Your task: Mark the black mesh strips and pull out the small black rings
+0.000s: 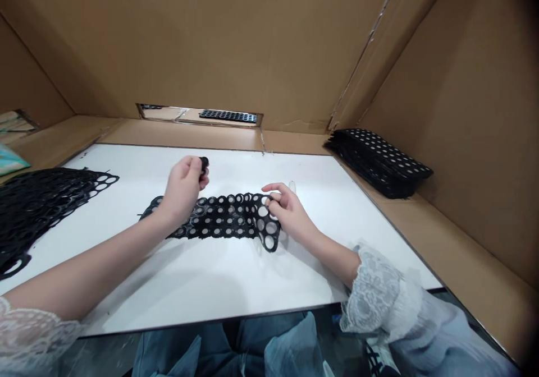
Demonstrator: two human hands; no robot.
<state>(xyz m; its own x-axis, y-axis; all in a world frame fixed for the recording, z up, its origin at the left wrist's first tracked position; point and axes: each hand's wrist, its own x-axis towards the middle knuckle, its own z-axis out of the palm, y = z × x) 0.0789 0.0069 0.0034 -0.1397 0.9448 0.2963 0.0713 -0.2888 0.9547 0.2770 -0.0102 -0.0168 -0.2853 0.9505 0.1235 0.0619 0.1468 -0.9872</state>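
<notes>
A black strip with rows of round holes point(223, 218) lies across the white board. My left hand point(185, 183) is raised above the strip's left part, its fingers closed around a small black piece point(204, 165). At the strip's right end, my right hand point(290, 211) pinches the upper edge between thumb and fingers, with the index finger stretched out. That end is slightly lifted and hangs toward the near side. My left hand and forearm hide part of the strip's left end.
Black holed pieces point(46, 203) are heaped at the left of the white board point(202, 287). A stack of black perforated strips point(379, 161) rests on cardboard at the right. Cardboard walls point(236, 46) enclose the back and sides, with a slot at the back.
</notes>
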